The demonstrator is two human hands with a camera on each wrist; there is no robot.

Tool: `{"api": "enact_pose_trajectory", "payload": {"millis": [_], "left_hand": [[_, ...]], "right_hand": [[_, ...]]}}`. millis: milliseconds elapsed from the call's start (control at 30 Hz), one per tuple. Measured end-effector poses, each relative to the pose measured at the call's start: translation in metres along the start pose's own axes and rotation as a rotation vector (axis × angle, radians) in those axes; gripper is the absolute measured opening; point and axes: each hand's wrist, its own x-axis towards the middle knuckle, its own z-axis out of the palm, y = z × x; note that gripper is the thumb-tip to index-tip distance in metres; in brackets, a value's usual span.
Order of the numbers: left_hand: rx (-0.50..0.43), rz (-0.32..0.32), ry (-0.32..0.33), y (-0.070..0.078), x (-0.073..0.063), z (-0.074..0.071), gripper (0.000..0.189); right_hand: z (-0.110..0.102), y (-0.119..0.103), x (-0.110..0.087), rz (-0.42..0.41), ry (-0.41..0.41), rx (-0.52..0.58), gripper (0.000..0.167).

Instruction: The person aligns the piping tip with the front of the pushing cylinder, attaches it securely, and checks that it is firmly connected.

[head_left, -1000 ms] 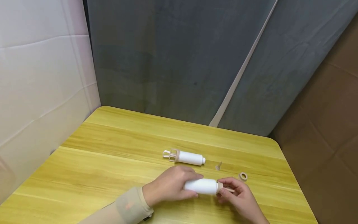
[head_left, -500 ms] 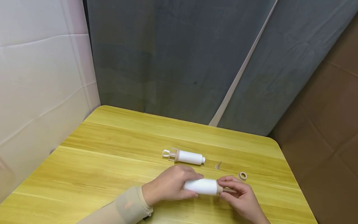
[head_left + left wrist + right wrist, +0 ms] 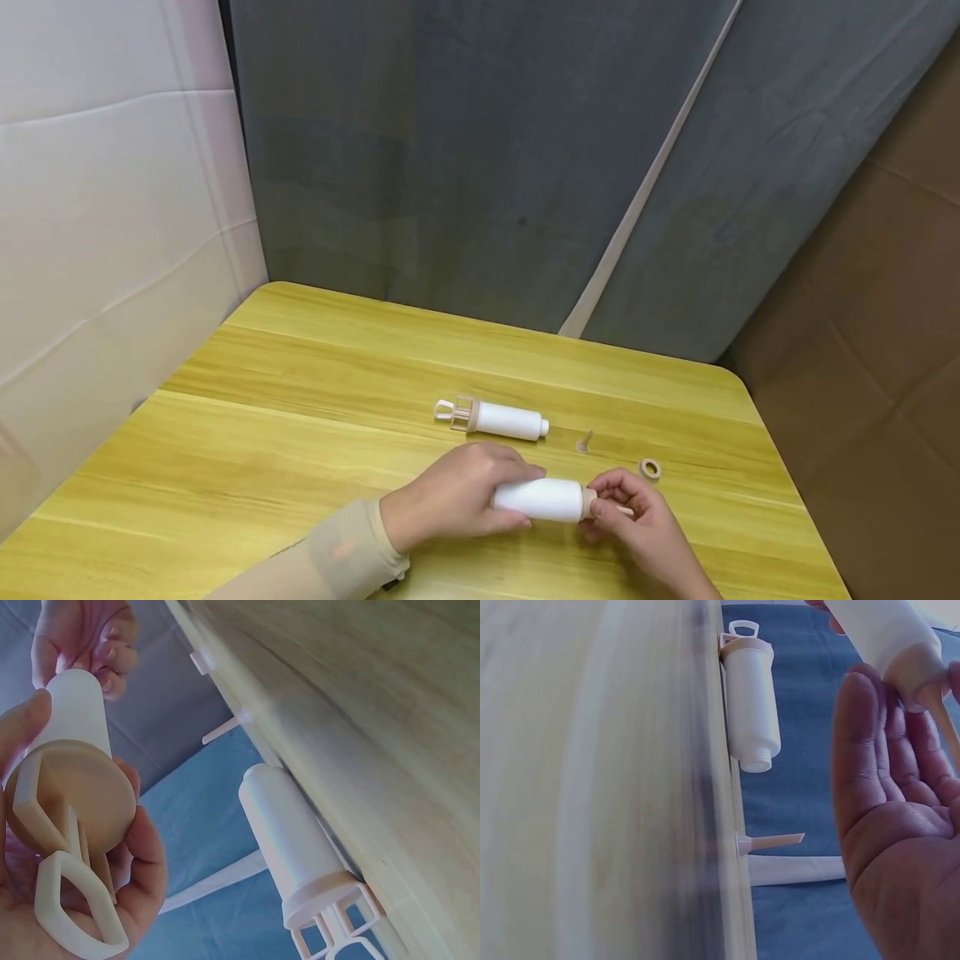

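Note:
My left hand (image 3: 465,492) grips a white-barrelled plunger syringe (image 3: 538,498), lying level with its tip to the right. The left wrist view shows its beige end cap (image 3: 82,791) and the white loop handle (image 3: 81,907) close to my palm. At the other end, my right hand (image 3: 647,525) pinches the beige collar (image 3: 911,671) with fingertips and thumb. A slim beige nozzle (image 3: 943,720) sticks out of that collar, partly hidden by the right hand in the head view.
A second white syringe (image 3: 508,421) lies on the wood-patterned table (image 3: 300,375) behind my hands. A loose beige nozzle (image 3: 583,443) stands to its right, and a beige ring (image 3: 649,470) lies farther right. Grey cloth (image 3: 450,167) hangs behind the table.
My right fingers straightened somewhat along the collar half a second ago and are now curled about it again. The left hand and its syringe have stayed in place.

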Motion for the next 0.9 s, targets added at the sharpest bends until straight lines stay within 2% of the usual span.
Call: {"api": "enact_pose_trajectory", "payload": {"millis": [200,433,700,900], "left_hand": [[-0.001,-0.009,-0.005,-0.0002,-0.0005,-0.0006,0.048],[-0.005,-0.019,-0.018,-0.0005,0.0011,-0.0007,0.048],[-0.017,-0.014,-0.014,-0.0011,0.0016,-0.0005,0.049],[-0.029,-0.012,-0.008,-0.0002,0.0009,0.0011,0.049]], "right_hand": [[0.0009,0.0014,-0.0021,-0.1,0.059,-0.071,0.022],[-0.0013,0.0043,-0.003,-0.212,0.04,-0.063,0.03],[-0.0045,0.0078,-0.002,-0.256,0.024,-0.066,0.032],[-0.0033,0.0047,-0.0031,-0.238,0.046,-0.064,0.031]]}}
